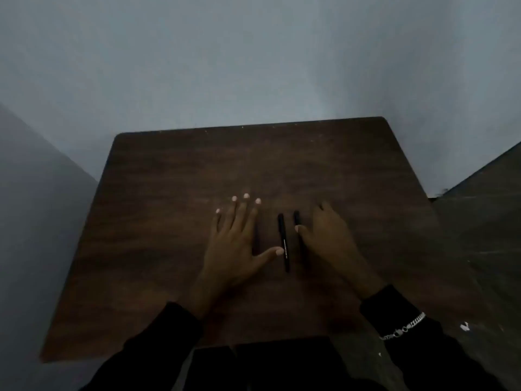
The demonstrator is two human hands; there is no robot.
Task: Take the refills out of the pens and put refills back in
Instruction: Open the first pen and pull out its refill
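1. Two black pens lie side by side near the middle of the brown table (158, 193). The printed pen (283, 241) is fully in view; the second pen (297, 221), just at its 3 o'clock, is partly hidden under the right thumb.
2. Both look light, stiff and smooth, likely to roll or slip; I would pinch each at mid-barrel, then hold both ends to part it.
3. Their long axes run from 12 to 6 o'clock. Which end is the tip is too dim to tell.
4. The left hand (235, 244) lies flat and spread at 9 o'clock of the pens, holding nothing, thumb tip touching the printed pen.
5. The right hand (331, 238) rests at 3 o'clock, fingers loosely extended, its thumb on the second pen, not gripping it.
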